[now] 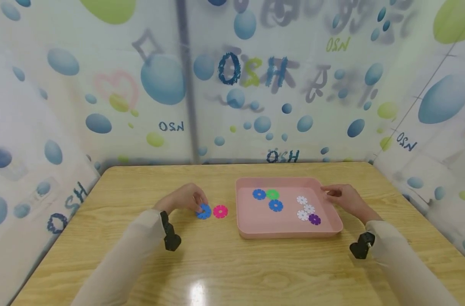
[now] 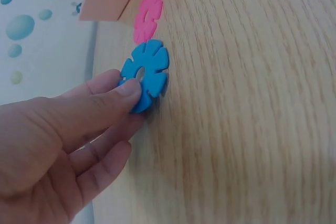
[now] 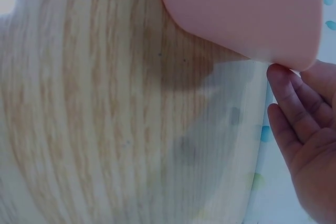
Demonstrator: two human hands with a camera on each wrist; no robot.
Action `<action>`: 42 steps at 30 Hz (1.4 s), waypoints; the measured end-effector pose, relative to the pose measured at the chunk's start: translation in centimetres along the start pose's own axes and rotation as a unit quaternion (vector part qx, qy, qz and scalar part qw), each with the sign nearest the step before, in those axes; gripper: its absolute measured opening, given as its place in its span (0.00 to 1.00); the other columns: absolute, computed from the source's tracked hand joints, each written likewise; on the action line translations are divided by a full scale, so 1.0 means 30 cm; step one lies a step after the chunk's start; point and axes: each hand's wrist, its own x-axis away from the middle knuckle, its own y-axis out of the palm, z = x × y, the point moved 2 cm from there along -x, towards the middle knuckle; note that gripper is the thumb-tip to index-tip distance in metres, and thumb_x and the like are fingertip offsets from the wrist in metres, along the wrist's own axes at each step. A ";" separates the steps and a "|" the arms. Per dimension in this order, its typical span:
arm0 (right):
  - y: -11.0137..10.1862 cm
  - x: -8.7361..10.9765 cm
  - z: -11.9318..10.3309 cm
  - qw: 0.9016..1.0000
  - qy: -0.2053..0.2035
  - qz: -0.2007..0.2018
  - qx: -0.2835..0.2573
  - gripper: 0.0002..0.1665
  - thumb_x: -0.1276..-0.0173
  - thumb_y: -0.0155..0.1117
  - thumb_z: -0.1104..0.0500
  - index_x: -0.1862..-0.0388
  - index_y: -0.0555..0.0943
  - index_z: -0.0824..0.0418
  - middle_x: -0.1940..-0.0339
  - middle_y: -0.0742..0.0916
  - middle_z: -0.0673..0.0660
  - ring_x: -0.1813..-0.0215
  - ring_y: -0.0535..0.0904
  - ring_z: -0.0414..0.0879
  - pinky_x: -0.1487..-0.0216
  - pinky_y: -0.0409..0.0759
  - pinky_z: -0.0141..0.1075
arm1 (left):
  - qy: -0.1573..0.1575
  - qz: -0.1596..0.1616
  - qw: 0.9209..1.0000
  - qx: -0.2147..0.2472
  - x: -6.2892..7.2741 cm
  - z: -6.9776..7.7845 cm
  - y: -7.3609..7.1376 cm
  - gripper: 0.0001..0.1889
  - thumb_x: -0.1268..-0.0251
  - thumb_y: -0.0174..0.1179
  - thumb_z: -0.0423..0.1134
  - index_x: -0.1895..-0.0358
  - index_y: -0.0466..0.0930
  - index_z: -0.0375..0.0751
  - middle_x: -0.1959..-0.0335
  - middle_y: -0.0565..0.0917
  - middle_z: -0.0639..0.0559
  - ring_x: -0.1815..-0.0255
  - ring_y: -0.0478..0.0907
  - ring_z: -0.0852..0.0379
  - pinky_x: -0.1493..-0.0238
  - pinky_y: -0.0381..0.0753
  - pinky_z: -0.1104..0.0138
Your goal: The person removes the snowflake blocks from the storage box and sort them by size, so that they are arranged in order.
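My left hand [image 1: 185, 198] pinches a blue snowflake building disc [image 2: 155, 59] between thumb and fingers at the tabletop, left of the tray. The thumb lies over the disc's near edge. Just beyond it lies a flat pink snowflake disc [image 1: 220, 211]. To the right stands a pink tray [image 1: 286, 234], its far right rim held by my right hand [image 1: 345, 197]. In the right wrist view, fingers of that hand [image 3: 310, 124] sit against the outside of the tray wall, and the thumb is partly hidden behind the rim.
Inside the tray are two blue discs [image 1: 276, 205], a green one [image 1: 272, 194], three white ones [image 1: 309, 208] and a purple one [image 1: 314, 219]. The wooden table [image 1: 217, 267] meets a patterned curtain [image 1: 232, 119] at the back and sides.
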 end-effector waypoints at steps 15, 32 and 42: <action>-0.001 -0.006 0.006 1.000 0.002 0.004 0.005 0.22 0.35 0.58 0.64 0.44 0.73 0.72 0.60 0.82 0.65 0.61 0.75 0.51 0.60 0.77 0.41 | 0.018 0.004 0.998 -0.056 -0.012 0.016 0.011 0.09 0.56 0.66 0.22 0.69 0.83 0.32 0.73 0.80 0.49 0.69 0.75 0.56 0.65 0.75 0.66; 0.010 -0.003 -0.003 1.000 -0.003 0.007 -0.003 0.20 0.35 0.57 0.66 0.45 0.73 0.74 0.64 0.82 0.62 0.64 0.74 0.50 0.64 0.75 0.37 | -0.006 0.003 1.000 -0.026 0.010 0.004 0.036 0.07 0.52 0.64 0.22 0.67 0.82 0.32 0.70 0.82 0.48 0.66 0.78 0.55 0.63 0.77 0.65; 0.006 0.006 -0.001 1.000 -0.004 0.010 -0.003 0.21 0.35 0.58 0.64 0.44 0.73 0.73 0.62 0.82 0.63 0.63 0.74 0.51 0.63 0.76 0.38 | 0.003 0.002 1.000 -0.025 0.007 0.006 0.020 0.06 0.49 0.63 0.25 0.66 0.82 0.31 0.68 0.82 0.48 0.65 0.77 0.55 0.62 0.77 0.64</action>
